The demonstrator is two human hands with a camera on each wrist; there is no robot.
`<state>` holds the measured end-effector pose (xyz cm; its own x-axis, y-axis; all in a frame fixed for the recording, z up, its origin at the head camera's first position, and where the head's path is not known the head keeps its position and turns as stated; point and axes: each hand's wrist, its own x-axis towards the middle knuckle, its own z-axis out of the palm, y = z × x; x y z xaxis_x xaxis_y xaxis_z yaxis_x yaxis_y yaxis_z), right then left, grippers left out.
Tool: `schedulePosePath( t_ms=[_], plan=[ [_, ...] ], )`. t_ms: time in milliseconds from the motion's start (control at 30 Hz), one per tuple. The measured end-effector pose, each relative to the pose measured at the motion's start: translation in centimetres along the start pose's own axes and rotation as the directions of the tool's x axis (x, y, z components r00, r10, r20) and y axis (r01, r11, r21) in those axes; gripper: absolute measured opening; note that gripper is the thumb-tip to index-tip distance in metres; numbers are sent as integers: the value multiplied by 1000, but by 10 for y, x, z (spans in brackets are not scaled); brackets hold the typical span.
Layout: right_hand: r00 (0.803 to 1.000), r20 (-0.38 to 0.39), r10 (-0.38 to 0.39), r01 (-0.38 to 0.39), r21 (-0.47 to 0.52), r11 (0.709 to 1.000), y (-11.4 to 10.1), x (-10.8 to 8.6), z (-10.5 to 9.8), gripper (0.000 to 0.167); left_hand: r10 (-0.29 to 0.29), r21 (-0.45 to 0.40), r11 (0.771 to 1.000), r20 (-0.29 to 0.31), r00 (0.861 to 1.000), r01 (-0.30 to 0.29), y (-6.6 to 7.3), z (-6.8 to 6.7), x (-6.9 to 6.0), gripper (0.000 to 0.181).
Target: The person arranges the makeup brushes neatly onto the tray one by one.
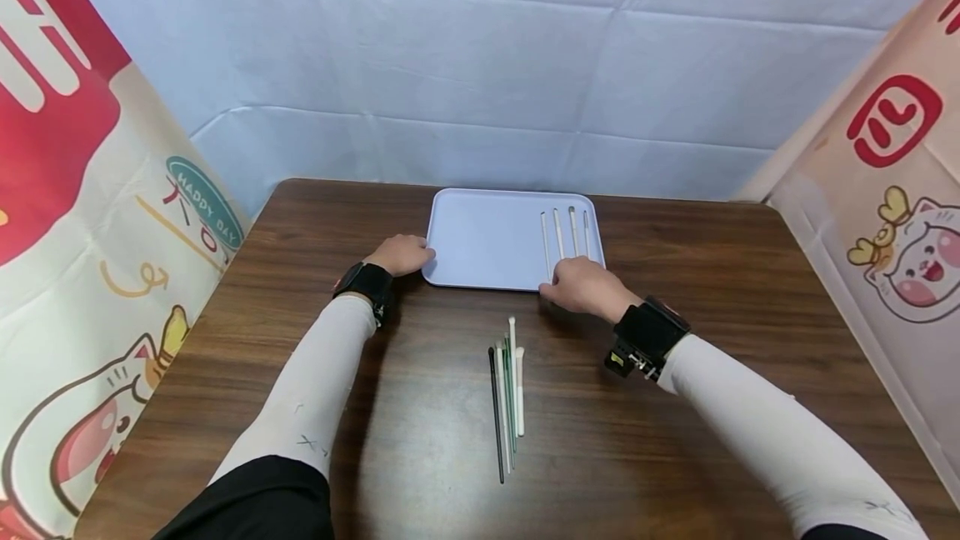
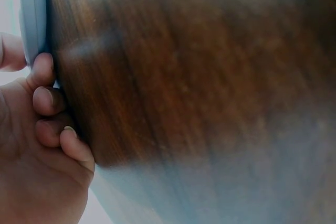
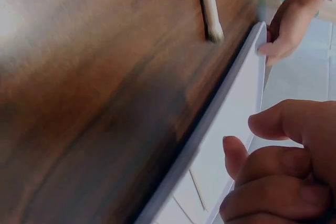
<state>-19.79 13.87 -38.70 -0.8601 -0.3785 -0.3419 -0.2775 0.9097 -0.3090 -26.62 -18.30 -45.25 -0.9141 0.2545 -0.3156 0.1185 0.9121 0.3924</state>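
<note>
A pale tray (image 1: 487, 240) lies near the table's back edge. My left hand (image 1: 402, 255) pinches its left rim (image 2: 33, 19) between thumb and index finger; the other fingers curl in. Over the tray's front right part is my right hand (image 1: 585, 286), its fingers loosely bent and a gap between thumb and index finger in the right wrist view (image 3: 278, 166). I see nothing held there. Several thin brushes (image 1: 573, 227) lie side by side in the tray's right part, their near ends hidden by that hand. Closer to me, a loose group of brushes (image 1: 502, 398) lies on the table.
The brown wooden table (image 1: 420, 407) fills the middle of the head view. A pale blue cloth (image 1: 480, 65) hangs behind it. Printed cloths stand at the left (image 1: 90, 273) and right (image 1: 885, 273). Both wrists carry black camera straps.
</note>
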Motion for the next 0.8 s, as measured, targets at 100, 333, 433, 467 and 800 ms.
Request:
schedulePosePath(
  t_ms=[100,333,433,467,800],
  plan=[
    [1000,8,-6,6,5,1000,-2,-4,4,44,-3,-3,1000,4,1000,3,0,0,0,58],
    [1000,15,-7,7,8,1000,-8,-15,11,48,-6,-3,1000,10,1000,6,1,-1,-2,59],
    [1000,21,-15,14,18,1000,-10,-20,14,49,-3,-7,1000,14,1000,3,2,-2,-4,59],
    [1000,21,-17,17,22,1000,-11,-22,15,49,-2,-8,1000,15,1000,2,3,-3,-4,59],
    [999,22,-27,27,22,999,-19,-34,28,49,6,-4,1000,9,1000,-6,-1,0,0,59]
  ],
)
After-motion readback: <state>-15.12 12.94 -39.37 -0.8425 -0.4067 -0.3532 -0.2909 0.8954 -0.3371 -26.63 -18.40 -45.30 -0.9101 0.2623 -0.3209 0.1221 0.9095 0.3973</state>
